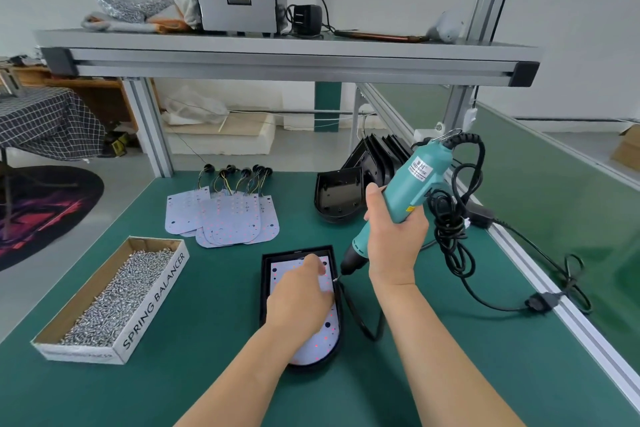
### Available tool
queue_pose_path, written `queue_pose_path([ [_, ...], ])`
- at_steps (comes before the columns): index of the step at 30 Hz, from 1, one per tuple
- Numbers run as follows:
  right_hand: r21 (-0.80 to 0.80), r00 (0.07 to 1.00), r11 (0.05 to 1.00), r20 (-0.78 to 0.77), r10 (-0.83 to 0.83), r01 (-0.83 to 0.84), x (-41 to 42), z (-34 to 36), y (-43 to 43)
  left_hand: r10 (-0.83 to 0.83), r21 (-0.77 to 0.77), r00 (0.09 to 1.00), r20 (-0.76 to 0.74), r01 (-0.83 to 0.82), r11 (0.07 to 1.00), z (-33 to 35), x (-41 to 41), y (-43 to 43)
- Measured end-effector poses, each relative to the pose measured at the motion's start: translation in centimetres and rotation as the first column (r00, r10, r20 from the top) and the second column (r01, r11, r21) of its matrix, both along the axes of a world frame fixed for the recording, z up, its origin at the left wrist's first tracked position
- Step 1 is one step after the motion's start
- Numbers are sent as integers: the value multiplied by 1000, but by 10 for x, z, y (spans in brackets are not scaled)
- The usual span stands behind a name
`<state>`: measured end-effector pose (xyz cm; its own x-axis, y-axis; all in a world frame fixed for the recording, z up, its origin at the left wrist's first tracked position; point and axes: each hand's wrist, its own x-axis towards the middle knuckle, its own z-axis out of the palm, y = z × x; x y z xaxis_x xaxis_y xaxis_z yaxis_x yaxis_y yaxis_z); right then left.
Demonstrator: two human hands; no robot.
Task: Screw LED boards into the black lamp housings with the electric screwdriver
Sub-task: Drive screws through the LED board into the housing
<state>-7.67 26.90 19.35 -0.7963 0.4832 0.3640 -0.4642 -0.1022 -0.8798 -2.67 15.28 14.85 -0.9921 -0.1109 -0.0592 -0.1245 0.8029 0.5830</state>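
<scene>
Right hand (394, 239): clamped round the barrel of the electric screwdriver (408, 184); tool tilted, its top leaning far and right, bit (337, 277) down at the right edge of the board
Left hand (301, 295): lies on the LED board (318, 340), fingers bent toward the bit; whether they pinch a screw cannot be told
Work in hand: board seated inside the black lamp housing (265, 288), near centre of the green bench (207, 340)
Risk, tilt: judged the chief hazard; a slanted bit may slip off the screw head, scar the board or start the thread crooked
Risk, fingers: fingertips (313, 260) sit close to the bit; a slip could catch them
Risk, cord: black cord (450, 236) loops just beside the housing's right wall; a snag could drag the tool or nudge the housing
Risk, board: lifting the left hand early may let the board turn with the screw
Stock: screw box (152, 288) near left; spare boards (228, 218) far left; spare housings (337, 196) far right
</scene>
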Motion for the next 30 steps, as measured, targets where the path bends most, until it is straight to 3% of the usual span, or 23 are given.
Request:
queue_pose_path([
  [3, -32, 1000, 999, -14, 11, -11, 5, 5, -1, -4, 272, 1000, 10, 1, 962, 5, 5, -8],
  [8, -90, 998, 995, -36, 47, -50, 15, 13, -7, 66, 545, 987, 150, -138, 827, 10, 15, -15],
  [13, -108, 996, 991, -58, 73, -79, 25, 20, -11, 47, 819, 929, 368, -347, 456, 19, 21, -18],
  [21, -108, 991, 989, -99, 86, -97, 40, 26, -20, -37, 885, 895, 446, -434, 167, 20, 30, -26],
  [26, -159, 993, 984, -95, 65, -80, 47, 29, -20, -44, 921, 925, 377, -369, 123, 14, 37, -33],
  [30, -210, 997, 977, -77, 31, -47, 52, 32, -19, -85, 930, 926, 368, -368, 12, 7, 45, -40],
])
